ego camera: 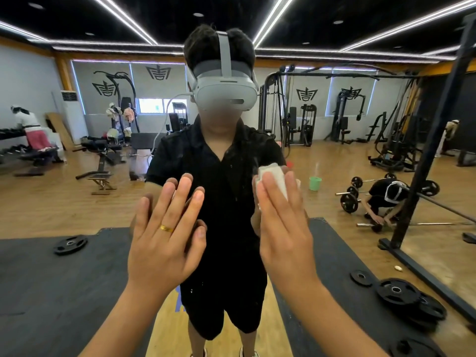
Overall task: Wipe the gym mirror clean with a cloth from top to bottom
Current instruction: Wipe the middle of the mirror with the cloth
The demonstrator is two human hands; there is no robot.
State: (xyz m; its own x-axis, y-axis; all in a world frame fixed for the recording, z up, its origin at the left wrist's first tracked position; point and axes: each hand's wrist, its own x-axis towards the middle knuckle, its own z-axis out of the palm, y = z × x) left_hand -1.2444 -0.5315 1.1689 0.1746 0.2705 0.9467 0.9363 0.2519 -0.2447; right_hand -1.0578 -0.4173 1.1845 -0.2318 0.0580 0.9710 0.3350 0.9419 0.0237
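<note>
Head view: right hand [283, 228] presses a folded white cloth [273, 173] under flat fingers against the wide gym mirror [334, 161] — likely to spread wiping pressure; beside it, the left hand [164, 243] rests splayed and empty — probably bracing.

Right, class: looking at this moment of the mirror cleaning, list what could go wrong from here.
1. The bare left hand lies flat on the mirror, so it may leave fresh prints.
2. The right hand presses a small cloth at chest height; dirt above may get missed.
3. The ring might scratch the glass.
</note>
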